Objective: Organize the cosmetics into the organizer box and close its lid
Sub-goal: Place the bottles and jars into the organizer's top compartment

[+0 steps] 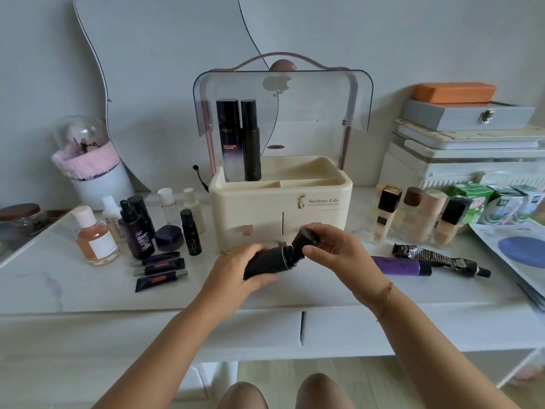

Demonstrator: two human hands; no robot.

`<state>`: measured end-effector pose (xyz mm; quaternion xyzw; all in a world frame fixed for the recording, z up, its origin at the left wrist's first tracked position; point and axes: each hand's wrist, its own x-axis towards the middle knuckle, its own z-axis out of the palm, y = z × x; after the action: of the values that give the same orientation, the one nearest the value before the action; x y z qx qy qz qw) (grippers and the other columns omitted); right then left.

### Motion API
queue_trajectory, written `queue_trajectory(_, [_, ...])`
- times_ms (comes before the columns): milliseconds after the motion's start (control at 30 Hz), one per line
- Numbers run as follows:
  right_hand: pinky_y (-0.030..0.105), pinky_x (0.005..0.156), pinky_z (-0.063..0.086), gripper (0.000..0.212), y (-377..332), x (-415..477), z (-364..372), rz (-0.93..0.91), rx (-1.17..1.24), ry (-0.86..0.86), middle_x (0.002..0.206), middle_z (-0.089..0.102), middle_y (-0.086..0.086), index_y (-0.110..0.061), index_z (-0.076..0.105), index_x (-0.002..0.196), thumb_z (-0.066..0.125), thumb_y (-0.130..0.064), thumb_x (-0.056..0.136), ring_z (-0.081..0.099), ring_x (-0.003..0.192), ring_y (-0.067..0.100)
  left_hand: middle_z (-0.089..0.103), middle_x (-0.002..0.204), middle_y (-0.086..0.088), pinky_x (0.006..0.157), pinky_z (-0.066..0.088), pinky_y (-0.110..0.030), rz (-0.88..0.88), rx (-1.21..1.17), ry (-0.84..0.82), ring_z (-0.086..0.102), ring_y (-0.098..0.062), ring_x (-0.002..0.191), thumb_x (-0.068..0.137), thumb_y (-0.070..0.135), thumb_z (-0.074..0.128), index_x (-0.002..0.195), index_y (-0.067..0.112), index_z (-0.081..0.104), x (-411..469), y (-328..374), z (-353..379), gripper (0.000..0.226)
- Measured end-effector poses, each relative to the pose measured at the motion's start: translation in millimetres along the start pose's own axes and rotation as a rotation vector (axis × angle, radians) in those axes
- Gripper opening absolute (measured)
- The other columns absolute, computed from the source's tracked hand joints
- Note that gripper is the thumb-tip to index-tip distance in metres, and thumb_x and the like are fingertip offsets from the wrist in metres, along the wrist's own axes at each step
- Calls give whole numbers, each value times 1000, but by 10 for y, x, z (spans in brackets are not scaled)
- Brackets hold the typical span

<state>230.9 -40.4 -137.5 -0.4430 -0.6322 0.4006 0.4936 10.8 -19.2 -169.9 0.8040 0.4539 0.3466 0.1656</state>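
bare knees (283, 392) show at the near edge, below a white marble-look table (88, 290) that spans the scene. at its middle stands the cream organizer box (318, 214), its clear lid (324, 93) swung up and open; two tall dark bottles (239, 140) stand upright in its far left compartment. right of the box, four foundation bottles (418, 216) stand in a row, with a purple tube (401, 266) and a black tube (436, 258) lying nearer. left of the box stands a cluster of bottles and jars (138, 228), an amber bottle (95, 237) among them, and three small dark tubes (160, 270) lie flat. just in front of the box, the left hand (236, 270) is wrapped tight around a black bottle (265, 262) tilted on its side above the table. the right hand (339, 249) pinches the black cap (306, 239), which sits at the bottle's neck; whether it is on or off i cannot tell
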Motion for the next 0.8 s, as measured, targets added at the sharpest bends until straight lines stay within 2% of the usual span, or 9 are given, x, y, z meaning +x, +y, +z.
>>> queue_trajectory(100, [34,92,53,35,-87,7,-20,-10,54,-10,109,68,9,-23,61,115,67,-8,84,66,101,23,60,93,9,67,39,-14,-38,-104,6,55,-5,83,81,33,69,111,24,56,23,86,20,34])
queue_trajectory(267, [23,90,51,39,-254,45,18,-173,-89,-9,120,61,-1,-28,56,121,63,-8,88,62,106,6,65,99,7,66,41,-8,-139,-365,14,57,0,83,85,33,65,115,31,54,83,283,54,32])
queue_trajectory(367, [22,93,49,40,-294,84,3,-187,-82,8,123,61,0,-25,56,125,62,-8,89,61,110,7,66,95,7,61,39,-11,-142,-432,20,56,1,72,85,39,63,116,31,55,135,336,63,32])
queue_trajectory(500, [34,92,52,40,-291,118,-11,-184,-56,13,120,63,1,-27,57,125,62,-10,89,64,105,16,62,74,24,55,36,-9,-147,-456,15,54,6,63,86,35,63,112,34,56,174,383,89,27])
queue_trajectory(567, [38,89,54,40,-306,129,-4,-184,-17,16,119,64,3,-28,57,125,61,-10,89,66,102,20,60,70,29,56,39,-10,-147,-446,23,55,5,65,85,37,62,109,38,55,202,426,82,25])
queue_trajectory(667, [33,83,56,39,-375,155,-3,-201,30,27,117,64,7,-28,56,125,59,-9,91,66,101,22,59,72,31,58,41,-14,-156,-466,34,54,3,67,86,39,61,107,37,56,257,511,52,22])
queue_trajectory(800, [18,70,52,38,-490,193,-27,-204,3,47,116,65,2,-27,54,127,56,-11,92,67,98,19,62,74,14,58,38,-17,-145,-542,77,54,-4,66,81,49,59,112,29,59,322,592,67,38])
